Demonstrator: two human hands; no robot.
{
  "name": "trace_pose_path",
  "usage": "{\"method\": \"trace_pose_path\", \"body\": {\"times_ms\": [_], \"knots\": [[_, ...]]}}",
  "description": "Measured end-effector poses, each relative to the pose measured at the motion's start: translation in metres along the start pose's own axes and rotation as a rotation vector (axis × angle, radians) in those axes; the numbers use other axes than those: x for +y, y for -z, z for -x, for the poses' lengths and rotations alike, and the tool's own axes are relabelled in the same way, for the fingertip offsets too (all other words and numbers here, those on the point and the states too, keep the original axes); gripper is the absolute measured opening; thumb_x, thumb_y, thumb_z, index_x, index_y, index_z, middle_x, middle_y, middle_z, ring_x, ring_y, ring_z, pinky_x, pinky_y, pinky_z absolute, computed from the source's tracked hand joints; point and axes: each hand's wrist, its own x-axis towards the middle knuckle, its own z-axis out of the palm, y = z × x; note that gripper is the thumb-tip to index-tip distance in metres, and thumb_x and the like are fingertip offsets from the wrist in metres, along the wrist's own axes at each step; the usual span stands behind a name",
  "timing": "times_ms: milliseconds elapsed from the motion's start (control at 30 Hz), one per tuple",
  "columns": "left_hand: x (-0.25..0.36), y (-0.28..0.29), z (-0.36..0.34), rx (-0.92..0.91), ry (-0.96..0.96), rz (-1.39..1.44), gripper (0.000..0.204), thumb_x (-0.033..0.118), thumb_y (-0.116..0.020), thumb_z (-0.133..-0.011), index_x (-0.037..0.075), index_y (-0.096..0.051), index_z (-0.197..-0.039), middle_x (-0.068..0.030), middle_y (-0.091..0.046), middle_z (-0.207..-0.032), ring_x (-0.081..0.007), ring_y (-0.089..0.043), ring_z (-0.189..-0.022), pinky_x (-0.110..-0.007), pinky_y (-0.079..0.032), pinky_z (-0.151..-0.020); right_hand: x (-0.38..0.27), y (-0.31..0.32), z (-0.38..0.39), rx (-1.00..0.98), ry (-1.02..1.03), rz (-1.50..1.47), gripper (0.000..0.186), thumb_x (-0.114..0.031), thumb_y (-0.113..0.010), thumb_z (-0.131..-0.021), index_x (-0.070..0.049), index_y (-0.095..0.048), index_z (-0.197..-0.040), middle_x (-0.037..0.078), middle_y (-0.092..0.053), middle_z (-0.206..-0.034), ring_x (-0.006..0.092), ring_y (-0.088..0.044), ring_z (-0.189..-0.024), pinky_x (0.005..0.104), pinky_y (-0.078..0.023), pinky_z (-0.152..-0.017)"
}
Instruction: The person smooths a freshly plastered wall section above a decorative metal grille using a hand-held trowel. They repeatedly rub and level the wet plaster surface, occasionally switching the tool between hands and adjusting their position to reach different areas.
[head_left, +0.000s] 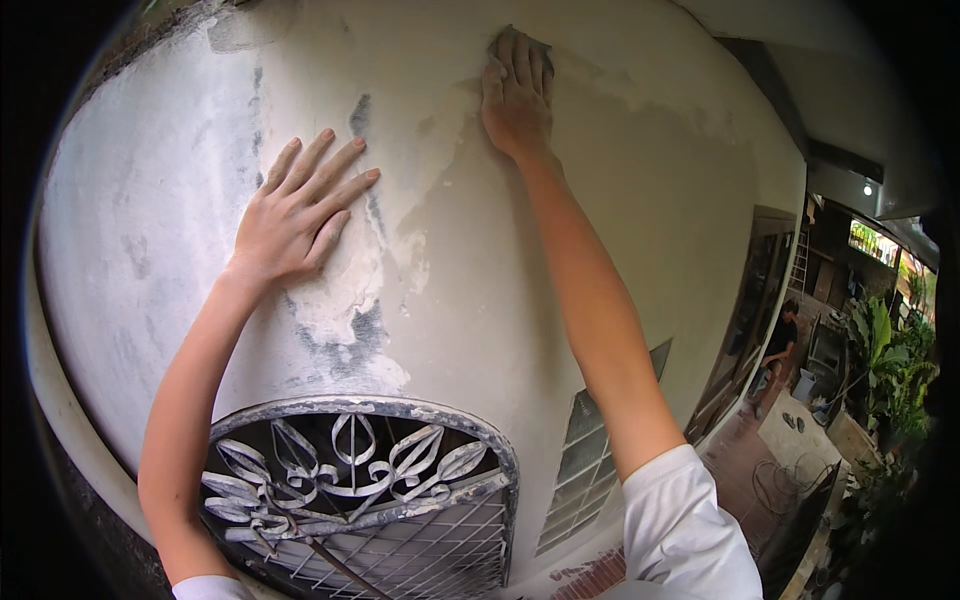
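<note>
My left hand [290, 215] lies flat against the painted wall [650, 220], fingers spread, with nothing in it. Higher up and to the right, my right hand [520, 115] presses a dark grey piece of sandpaper [543, 55] to the wall, most of it covered by the fingers. Pale dust coats the fingers of both hands. Around the left hand the wall has white filler patches [345, 290] and bare grey spots. Its left part looks whitish, and the right part is a darker beige.
Below my hands is an arched window grille [350, 470] with peeling metal scrollwork. A louvered window [585, 460] stands to its right. Farther right, a person [782, 340] sits near a doorway, beside plants [885, 350], a loose cable [780, 488] and a pair of slippers [793, 423].
</note>
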Motion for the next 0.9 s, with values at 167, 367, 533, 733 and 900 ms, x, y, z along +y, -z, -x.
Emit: {"method": "trace_pose_path", "body": {"times_ms": [167, 367, 533, 733, 900], "knots": [[0.002, -0.002, -0.001, -0.012, 0.034, -0.049, 0.053, 0.034, -0.037, -0.101, 0.039, -0.037, -0.154, 0.0061, -0.028, -0.165, -0.0168, -0.017, -0.154, -0.041, -0.006, -0.130, -0.043, -0.008, 0.082, -0.063, 0.099, 0.069, 0.060, -0.036, -0.032, -0.106, -0.008, -0.026, -0.159, 0.015, -0.020, -0.166, 0.0354, -0.019, -0.153, 0.0497, -0.012, -0.125], [0.002, 0.000, 0.000, -0.022, 0.047, -0.037, 0.053, 0.033, -0.038, -0.100, 0.039, -0.040, -0.153, 0.0061, -0.029, -0.164, -0.0173, -0.019, -0.154, -0.042, -0.008, -0.130, 0.004, -0.010, 0.008, 0.015, 0.056, 0.018, 0.060, -0.039, -0.028, -0.107, -0.013, -0.024, -0.161, 0.013, -0.020, -0.167, 0.0320, -0.018, -0.153, 0.0490, -0.011, -0.125], [0.002, -0.001, -0.001, 0.010, 0.056, 0.006, 0.055, 0.028, -0.041, -0.096, 0.033, -0.046, -0.151, 0.0028, -0.033, -0.163, -0.0209, -0.022, -0.153, -0.043, -0.011, -0.129, 0.026, -0.012, -0.042, 0.062, -0.057, 0.052, 0.060, -0.039, -0.025, -0.107, -0.013, -0.022, -0.161, 0.013, -0.020, -0.167, 0.0306, -0.017, -0.154, 0.0483, -0.010, -0.125], [0.002, -0.003, 0.000, 0.022, 0.062, 0.016, 0.057, 0.026, -0.041, -0.094, 0.030, -0.047, -0.151, 0.0008, -0.033, -0.163, -0.0223, -0.022, -0.153, -0.044, -0.011, -0.129, -0.042, 0.013, 0.123, -0.236, 0.323, -0.037, 0.061, -0.033, -0.045, -0.102, -0.013, -0.032, -0.158, 0.016, -0.026, -0.164, 0.0361, -0.025, -0.150, 0.0538, -0.014, -0.124], [0.002, -0.004, 0.002, 0.022, 0.063, 0.001, 0.058, 0.027, -0.040, -0.094, 0.031, -0.046, -0.151, 0.0020, -0.032, -0.163, -0.0214, -0.022, -0.153, -0.043, -0.010, -0.129, 0.013, 0.004, 0.044, -0.095, 0.383, 0.008, 0.057, -0.032, -0.042, -0.103, -0.020, -0.034, -0.158, 0.013, -0.025, -0.165, 0.0355, -0.025, -0.151, 0.0518, -0.015, -0.124]]}}
